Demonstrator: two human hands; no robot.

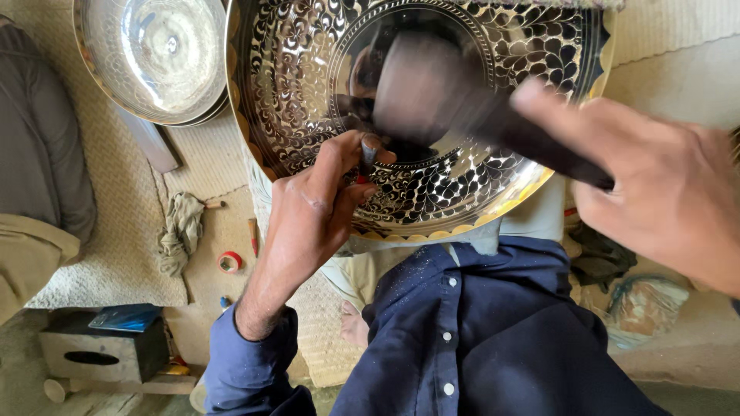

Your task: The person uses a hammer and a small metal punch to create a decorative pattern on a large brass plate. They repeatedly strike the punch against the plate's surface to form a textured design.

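A large engraved metal tray is propped on the lap, most of its face already cut with a leaf pattern, while the smooth centre appears left uncut. A small chisel is clamped in the fingers of the left hand against the tray; a blurred hammer is gripped by the right hand. A plain metal dish, a rag, a tape roll and a small box lie to the left, well apart.

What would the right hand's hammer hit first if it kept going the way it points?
Most likely the small punch pinched in the left hand against the engraved metal tray; the hammer is blurred, so depth is uncertain.
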